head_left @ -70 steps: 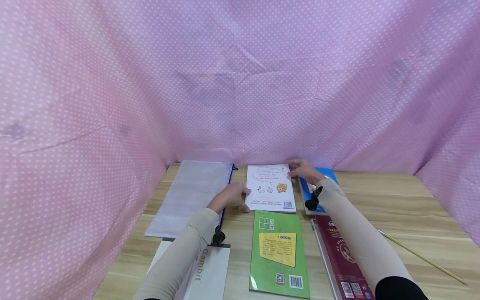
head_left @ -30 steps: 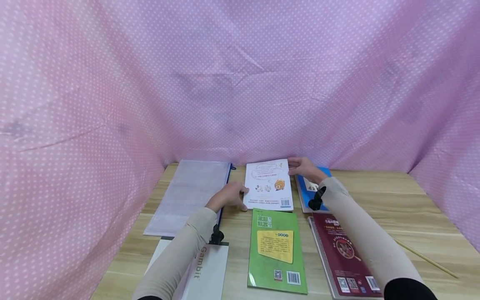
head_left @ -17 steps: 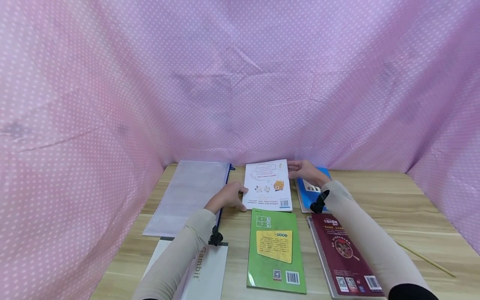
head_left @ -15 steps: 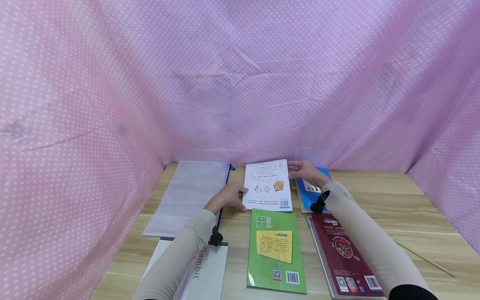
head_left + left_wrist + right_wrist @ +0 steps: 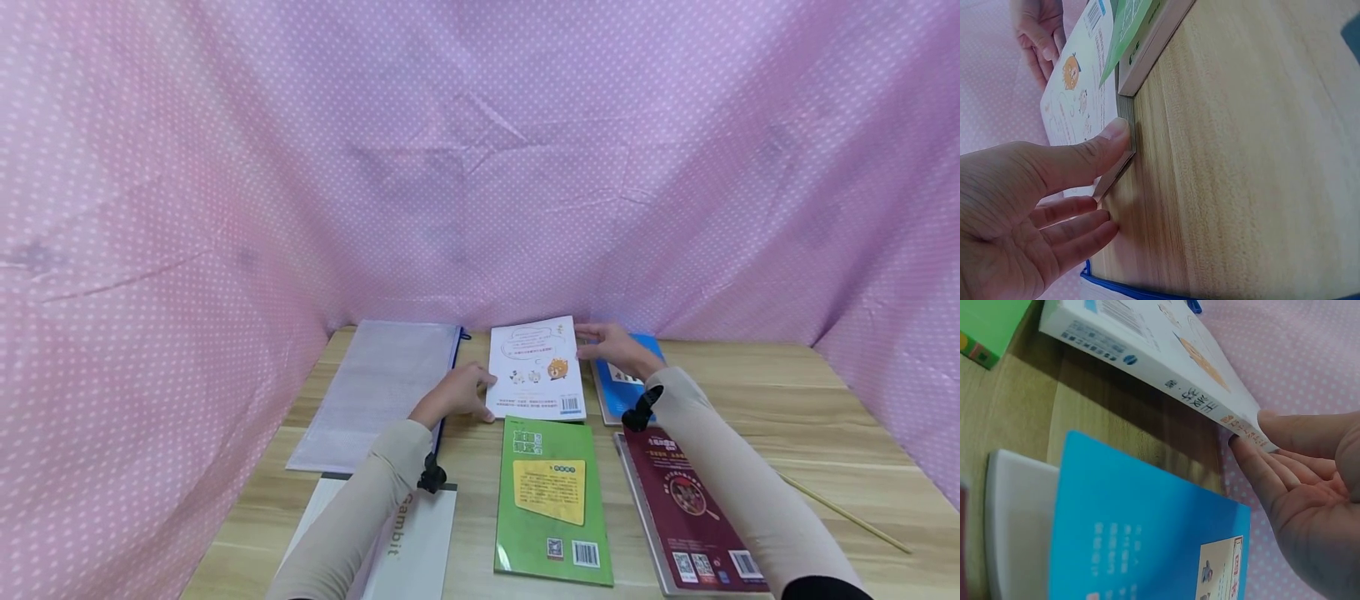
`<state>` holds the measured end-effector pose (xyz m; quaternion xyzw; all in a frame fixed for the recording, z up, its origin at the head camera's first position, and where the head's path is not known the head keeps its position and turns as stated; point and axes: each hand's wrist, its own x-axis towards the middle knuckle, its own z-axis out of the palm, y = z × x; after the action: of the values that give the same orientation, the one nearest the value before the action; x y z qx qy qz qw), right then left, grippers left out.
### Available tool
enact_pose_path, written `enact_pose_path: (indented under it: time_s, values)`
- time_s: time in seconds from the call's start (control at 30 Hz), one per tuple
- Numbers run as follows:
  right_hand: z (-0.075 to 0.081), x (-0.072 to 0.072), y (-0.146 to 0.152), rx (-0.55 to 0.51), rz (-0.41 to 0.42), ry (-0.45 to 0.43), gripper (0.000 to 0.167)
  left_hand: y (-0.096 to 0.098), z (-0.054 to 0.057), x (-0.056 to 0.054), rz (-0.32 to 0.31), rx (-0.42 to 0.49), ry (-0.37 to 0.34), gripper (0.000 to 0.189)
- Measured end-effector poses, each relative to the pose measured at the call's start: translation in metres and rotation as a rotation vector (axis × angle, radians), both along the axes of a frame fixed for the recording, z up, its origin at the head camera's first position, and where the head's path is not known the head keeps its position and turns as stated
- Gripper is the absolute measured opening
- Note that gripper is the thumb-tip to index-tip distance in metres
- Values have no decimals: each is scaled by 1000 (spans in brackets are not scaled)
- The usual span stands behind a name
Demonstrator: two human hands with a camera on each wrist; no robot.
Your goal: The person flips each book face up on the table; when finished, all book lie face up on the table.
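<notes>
A white paperback book (image 5: 534, 367) with cartoon animals on its cover lies at the back middle of the table, between both hands. My left hand (image 5: 453, 393) holds its near left corner; in the left wrist view the thumb presses the corner and the fingers lie along the side edge. My right hand (image 5: 617, 348) pinches the far end of the spine, thumb above and fingers below, as the right wrist view shows. There the spine side (image 5: 1194, 397) is tilted up off the wood, with shadow beneath. A green book (image 5: 553, 508) lies right in front.
A blue book (image 5: 626, 404) lies under the right wrist, with a maroon book (image 5: 678, 500) nearer. To the left are a mesh zip pouch (image 5: 375, 392) and a white "Gambit" item (image 5: 423, 542). A thin stick (image 5: 847, 510) lies right. Pink dotted cloth (image 5: 465, 167) hangs behind.
The white book has turned slightly, its far right corner rising a little. Its spine side is now raised. Both hands stay at the same edges; the right wrist has shifted slightly nearer.
</notes>
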<state>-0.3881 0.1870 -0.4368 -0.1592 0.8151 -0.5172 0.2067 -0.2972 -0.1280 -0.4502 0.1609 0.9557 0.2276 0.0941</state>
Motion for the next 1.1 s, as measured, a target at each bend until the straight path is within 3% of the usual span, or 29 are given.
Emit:
enact_pose_path:
  time_s: [0.37, 1.1]
  values:
    - [-1, 2, 3, -24, 37, -1, 69, 2, 0, -2, 10, -39, -3, 73]
    - [7, 9, 9, -20, 9, -12, 69, 6, 6, -3, -15, -90, -23, 73]
